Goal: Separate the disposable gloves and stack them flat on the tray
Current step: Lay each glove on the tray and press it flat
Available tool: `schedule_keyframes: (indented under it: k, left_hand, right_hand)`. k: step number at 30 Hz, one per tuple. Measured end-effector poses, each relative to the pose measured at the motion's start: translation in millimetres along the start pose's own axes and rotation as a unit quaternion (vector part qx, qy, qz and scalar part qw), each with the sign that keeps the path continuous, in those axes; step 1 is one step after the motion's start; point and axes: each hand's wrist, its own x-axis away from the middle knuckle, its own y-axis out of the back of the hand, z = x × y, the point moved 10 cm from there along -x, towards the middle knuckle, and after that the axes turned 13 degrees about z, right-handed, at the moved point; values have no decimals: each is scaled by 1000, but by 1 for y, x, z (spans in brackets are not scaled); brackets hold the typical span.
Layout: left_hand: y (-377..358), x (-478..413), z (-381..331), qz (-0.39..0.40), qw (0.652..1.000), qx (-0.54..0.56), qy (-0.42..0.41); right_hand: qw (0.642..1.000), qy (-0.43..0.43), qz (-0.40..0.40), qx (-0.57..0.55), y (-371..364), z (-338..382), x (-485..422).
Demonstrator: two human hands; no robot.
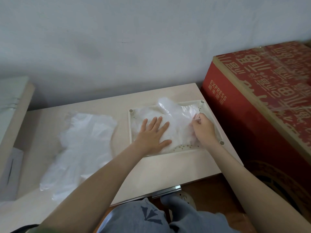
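**A:** Where do we stand?

**B:** Our left hand (154,132) lies flat, fingers spread, pressing the stacked gloves (175,115) onto the tray (185,147) at the right of the table (168,169). Our right hand (202,127) pinches a glove edge on the tray's right side.

**A:** Then we should draw that edge outward gently, palm anchoring, so creases smooth out. The loose pile (84,142) lies to the left.

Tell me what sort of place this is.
Probably a room in a home, not a workshop: a small pale table holding disposable gloves, a plain painted wall behind, and a red express shipping box beside it.
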Motion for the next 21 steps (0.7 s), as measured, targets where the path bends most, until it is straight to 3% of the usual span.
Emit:
schedule_keyframes:
  k: [4,7,8,11,14,16,21]
  left_hand:
    - [-2,0,2,-6,1000,8,-10]
    - [-4,-2,1,-11,1000,9,-15]
    - [-3,-2,1,-13,1000,8,-16]
    - [-4,-3,-1,-15,1000,8,-25]
    - [-3,-3,1,-16,999,2,-27]
    - [-3,-1,8,9,999,-16,-28]
    - [0,7,28,62,991,-119,-18]
  right_hand:
    - [995,-7,-32,95,8,-1,-4]
    - [955,106,-91,261,2,34,4]
    - [940,153,-79,295,-8,47,8]
    - [900,235,89,356,-62,58,12]
    - [865,164,217,421,-94,22,2]
    - [854,118,249,442,-99,2,-7]
    - [843,113,266,454,-100,-5,-12]
